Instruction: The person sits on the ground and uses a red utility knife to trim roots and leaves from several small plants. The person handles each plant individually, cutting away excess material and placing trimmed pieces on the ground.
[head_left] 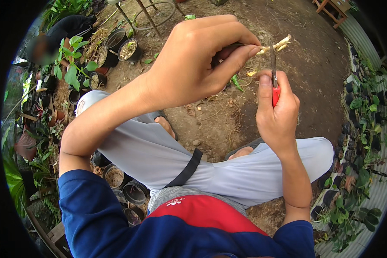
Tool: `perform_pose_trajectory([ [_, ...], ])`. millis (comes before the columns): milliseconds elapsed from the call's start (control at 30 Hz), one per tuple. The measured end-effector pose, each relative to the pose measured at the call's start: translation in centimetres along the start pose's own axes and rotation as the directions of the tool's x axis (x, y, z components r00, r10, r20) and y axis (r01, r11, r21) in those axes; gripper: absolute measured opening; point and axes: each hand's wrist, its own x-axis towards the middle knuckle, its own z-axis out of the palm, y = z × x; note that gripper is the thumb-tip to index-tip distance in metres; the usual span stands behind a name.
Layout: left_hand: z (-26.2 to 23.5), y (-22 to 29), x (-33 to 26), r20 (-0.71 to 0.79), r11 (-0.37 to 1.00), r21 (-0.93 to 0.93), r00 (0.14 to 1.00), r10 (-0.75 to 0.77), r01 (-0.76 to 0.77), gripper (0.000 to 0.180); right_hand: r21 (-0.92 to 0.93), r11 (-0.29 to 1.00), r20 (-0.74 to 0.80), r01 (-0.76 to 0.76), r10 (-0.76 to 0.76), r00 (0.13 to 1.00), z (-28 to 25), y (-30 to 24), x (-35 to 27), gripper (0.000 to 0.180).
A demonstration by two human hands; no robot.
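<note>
the left hand [189,64] pinches a pale plant cutting [276,44] in its grip, the stem's long axis running out to the right. just right of the fingertips, the right hand [277,116], fist pressed around a red-handled knife [274,73], holds the blade upright across the stem.

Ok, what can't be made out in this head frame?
- Stem cutting: its lower length is hidden inside the left hand.
- Knife: the red handle is mostly wrapped by the right hand.
- Pots at upper left: contents too small.
</note>
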Motion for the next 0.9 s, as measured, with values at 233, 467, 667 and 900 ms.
perform_pose_trajectory([
  [233, 0.52, 0.42, 0.16, -0.03, 0.997, 0.04, 0.997, 0.072, -0.071, 0.01, 0.011, 0.998, -0.031, 0.058, -0.057, 0.998, 0.02, 0.34, -0.05, 0.01],
  [467, 0.7, 0.53, 0.33, -0.007, 0.998, -0.02, 0.998, -0.056, 0.056, 0.007, 0.001, 1.0, -0.037, 0.023, -0.023, 0.999, -0.05, 0.35, -0.03, 0.013],
  [667, 0.31, 0.25, 0.14, 0.111, 0.98, -0.101, 0.981, -0.161, 0.172, 0.011, 0.006, 0.999, -0.029, 0.042, -0.041, 0.999, 0.06, 0.57, 0.22, 0.014],
  [900, 0.82, -0.33, 0.02, 0.15, 0.947, -0.221, 0.967, -0.204, 0.234, 0.015, 0.072, 0.997, -0.011, 0.026, -0.025, 1.0, 0.4, 0.84, 0.45, 0.015],
])
